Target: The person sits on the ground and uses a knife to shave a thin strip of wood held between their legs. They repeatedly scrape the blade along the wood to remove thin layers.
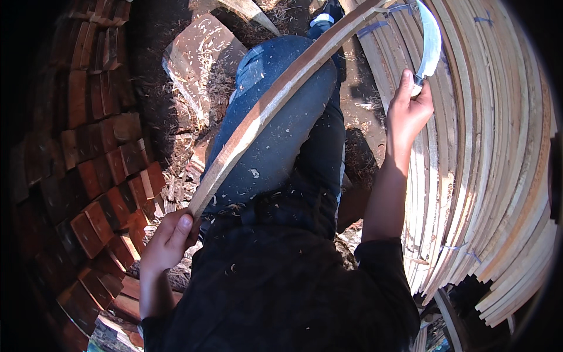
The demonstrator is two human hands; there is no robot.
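A long, narrow wooden strip (pixel 253 126) slants across my thigh, from low at the left up toward the top right. My left hand (pixel 170 240) is closed round its near end, thumb on top. In my right hand (pixel 409 104) is the handle of a curved sickle (pixel 431 44), its bright blade pointing up and away. The blade is to the right of the strip's far part; near the top edge I cannot tell whether they touch. The strip shows a paler, shaved face along one side. Small shavings cling to my trousers and shirt.
Long pale wooden strips (pixel 469 146), bundled with blue ties, lie stacked along the right. Stacked reddish wood blocks (pixel 97 220) line the left. A flat board (pixel 202 64) covered in shavings lies beyond my knee, with more shavings on the ground.
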